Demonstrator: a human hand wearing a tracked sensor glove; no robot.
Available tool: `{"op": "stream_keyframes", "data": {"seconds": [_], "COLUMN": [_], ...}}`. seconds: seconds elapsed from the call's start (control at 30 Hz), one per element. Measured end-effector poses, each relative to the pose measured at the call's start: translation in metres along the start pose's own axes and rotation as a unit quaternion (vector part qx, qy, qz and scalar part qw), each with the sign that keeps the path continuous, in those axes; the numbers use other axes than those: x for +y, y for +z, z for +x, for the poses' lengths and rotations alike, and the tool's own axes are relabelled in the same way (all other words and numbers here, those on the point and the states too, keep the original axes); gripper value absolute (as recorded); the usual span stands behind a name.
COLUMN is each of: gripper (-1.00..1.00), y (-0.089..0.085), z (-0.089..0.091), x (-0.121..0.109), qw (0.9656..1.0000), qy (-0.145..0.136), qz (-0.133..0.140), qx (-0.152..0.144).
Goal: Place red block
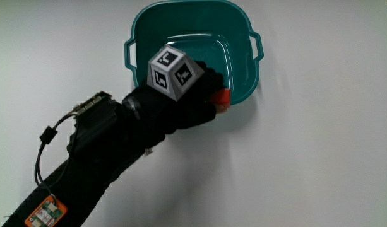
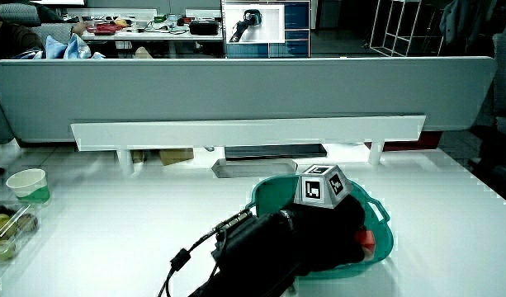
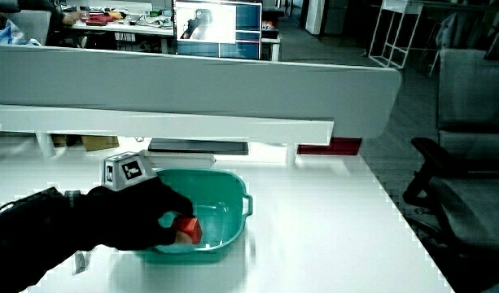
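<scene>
The hand in its black glove, with the patterned cube on its back, is over the near rim of a teal tub. Its fingers are curled on a red block, which shows only as a small red patch at the fingertips. In both side views the red block sits inside the tub, just under its near wall, held by the hand. Most of the block is hidden by the fingers.
A white table carries the tub. In a side view a small pale cup and a clear box with green things stand at the table's edge. A low grey partition closes the table.
</scene>
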Motion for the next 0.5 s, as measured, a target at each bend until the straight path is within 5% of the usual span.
{"op": "stream_keyframes", "data": {"seconds": [0.23,0.5], "gripper": [0.00,0.00], "y": [-0.014,-0.027], "z": [0.007,0.020], "x": [-0.007,-0.015], "qw": [0.9990,0.9982], "qy": [-0.034,-0.054], "qz": [-0.013,-0.021], "qx": [-0.025,-0.010]}}
